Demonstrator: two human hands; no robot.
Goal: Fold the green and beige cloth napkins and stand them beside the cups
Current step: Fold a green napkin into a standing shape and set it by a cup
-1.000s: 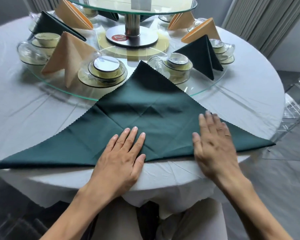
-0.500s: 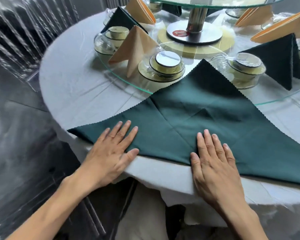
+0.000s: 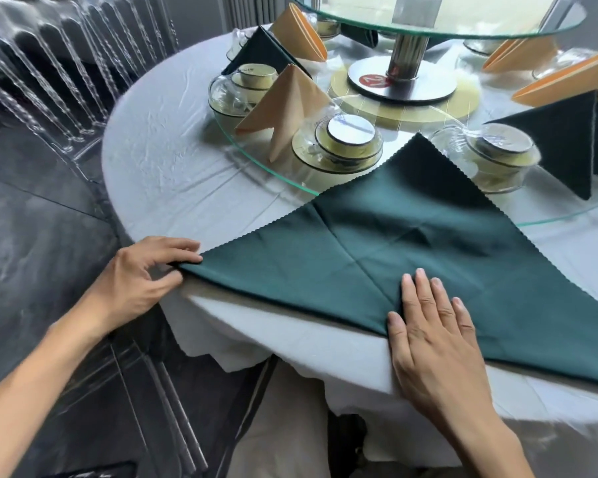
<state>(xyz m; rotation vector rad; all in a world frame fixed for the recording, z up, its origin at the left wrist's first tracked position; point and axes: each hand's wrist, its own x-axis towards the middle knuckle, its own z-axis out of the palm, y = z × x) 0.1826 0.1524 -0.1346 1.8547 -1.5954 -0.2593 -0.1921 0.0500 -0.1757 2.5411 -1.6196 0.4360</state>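
Now, green napkin (image 3: 411,257): folded triangle flat on the table's near edge, apex on the glass turntable (image 3: 256,170).
Left hand (image 3: 142,277): pinching the napkin's left corner.
Right hand (image 3: 432,339): spread flat, pressing the napkin's near fold.
Cup (image 3: 342,143): just beyond the apex, beige napkin (image 3: 287,105) standing beside it.

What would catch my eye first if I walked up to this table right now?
Probably the big green napkin, folded into a triangle and spread flat at the near edge of the round table. The left hand pinches its left corner, while the right hand presses flat on its near edge. Behind it, a glass turntable carries lidded cups and upright beige and green folded napkins.
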